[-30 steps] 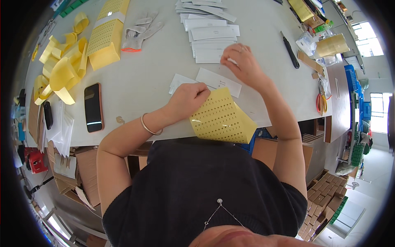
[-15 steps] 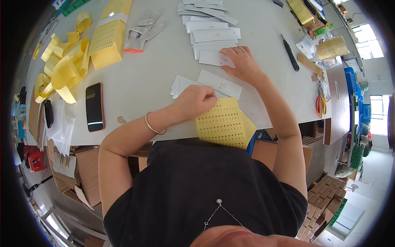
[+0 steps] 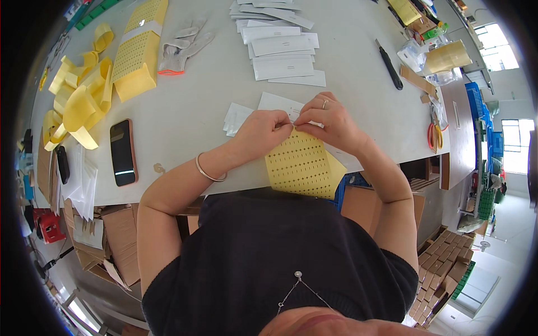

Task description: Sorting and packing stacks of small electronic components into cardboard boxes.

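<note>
Yellow patterned sheet point(image 3: 300, 163) hangs over the desk's point(image 3: 193, 106) near edge, pinched by the left hand point(image 3: 262, 133); the right hand point(image 3: 332, 122) narrows at its top, hold unclear. Apparently a peeling step, calling for a steady left pinch.

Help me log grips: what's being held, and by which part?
The left hand holds a yellow sheet by its upper edge; the right hand is there too, grip unclear.
</note>
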